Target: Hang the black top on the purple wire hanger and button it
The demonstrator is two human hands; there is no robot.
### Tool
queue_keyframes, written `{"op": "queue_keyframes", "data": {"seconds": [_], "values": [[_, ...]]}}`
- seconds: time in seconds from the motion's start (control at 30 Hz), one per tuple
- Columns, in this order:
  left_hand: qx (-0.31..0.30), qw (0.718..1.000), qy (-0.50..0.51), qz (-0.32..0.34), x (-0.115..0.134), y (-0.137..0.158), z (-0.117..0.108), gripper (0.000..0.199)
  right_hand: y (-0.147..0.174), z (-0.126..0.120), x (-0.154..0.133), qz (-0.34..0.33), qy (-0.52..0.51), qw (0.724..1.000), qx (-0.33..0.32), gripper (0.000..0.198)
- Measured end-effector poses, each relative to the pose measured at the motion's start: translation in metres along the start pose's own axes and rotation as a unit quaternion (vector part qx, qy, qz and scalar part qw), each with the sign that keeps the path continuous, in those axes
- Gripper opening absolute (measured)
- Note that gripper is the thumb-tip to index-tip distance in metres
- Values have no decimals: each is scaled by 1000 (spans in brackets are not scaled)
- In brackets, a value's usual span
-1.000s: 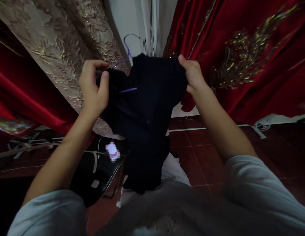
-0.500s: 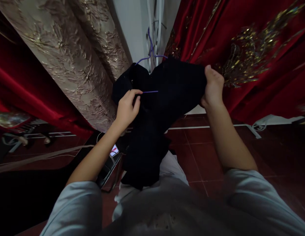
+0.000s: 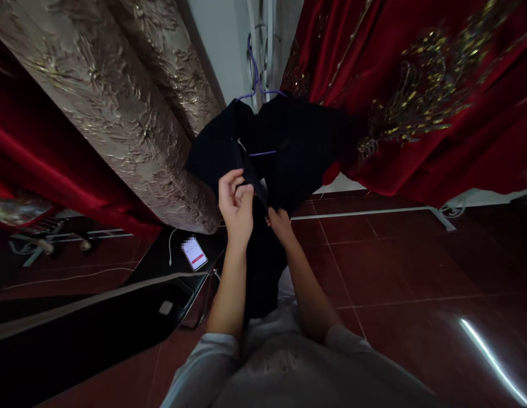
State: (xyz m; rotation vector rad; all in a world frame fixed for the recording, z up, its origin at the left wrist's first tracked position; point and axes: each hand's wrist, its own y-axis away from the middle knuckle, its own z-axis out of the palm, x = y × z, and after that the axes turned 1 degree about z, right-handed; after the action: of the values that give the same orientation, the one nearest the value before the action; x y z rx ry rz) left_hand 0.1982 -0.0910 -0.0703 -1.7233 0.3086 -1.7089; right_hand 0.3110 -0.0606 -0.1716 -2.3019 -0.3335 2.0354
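Note:
A black garment (image 3: 306, 136) with an open front hangs on a purple wire hanger (image 3: 255, 85). The hanger's lower bar shows through the opening. My left hand (image 3: 236, 201) is closed, its fingers curled at the garment's left front edge. Lower down, my right hand (image 3: 280, 224) pinches the same edge strip, close to a small white tag (image 3: 263, 184) on the inside. The garment's lower part falls in front of my body, partly hidden by my forearms.
Shiny beige curtain fabric (image 3: 131, 124) hangs at left, red fabric with gold sequins (image 3: 429, 85) at right. A white metal stand (image 3: 263, 51) rises behind the hanger. On a black table (image 3: 140, 277) at left lie a lit phone (image 3: 194, 253) and a white cable (image 3: 170, 249).
My right hand has let go of the garment's right side and come inward to the front edge. My left hand has moved slightly down and right. The phone is now more visible.

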Motion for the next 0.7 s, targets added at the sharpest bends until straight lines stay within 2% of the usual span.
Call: {"op": "queue_keyframes", "data": {"seconds": [0.07,0.1,0.17,0.23,0.3,0.37,0.47,0.53,0.7], "values": [[24,996,30,-76,-25,18,-12,31,12,-3,5,81,-14,996,-38,64],[16,992,37,-120,-37,26,-18,31,17,-6,3,113,-21,992,-60,61],[-61,979,36,-192,-53,36,-30,26,23,-13,-7,141,-29,986,-88,55],[-165,961,33,-218,-58,38,-38,24,25,-17,-19,147,-33,985,-82,50],[-221,952,38,-208,-54,35,-41,30,26,-16,-32,142,-35,988,-54,49],[-228,953,46,-193,-45,33,-39,34,27,-14,-42,130,-49,990,-12,53],[-193,968,37,-159,-34,35,-30,21,31,-10,-56,97,-93,990,40,57],[-154,981,16,-118,-29,39,-24,11,33,-10,-62,78,-118,989,44,57],[-99,993,-35,-59,-18,44,-10,17,35,-16,-65,65,-152,986,27,52]]}}
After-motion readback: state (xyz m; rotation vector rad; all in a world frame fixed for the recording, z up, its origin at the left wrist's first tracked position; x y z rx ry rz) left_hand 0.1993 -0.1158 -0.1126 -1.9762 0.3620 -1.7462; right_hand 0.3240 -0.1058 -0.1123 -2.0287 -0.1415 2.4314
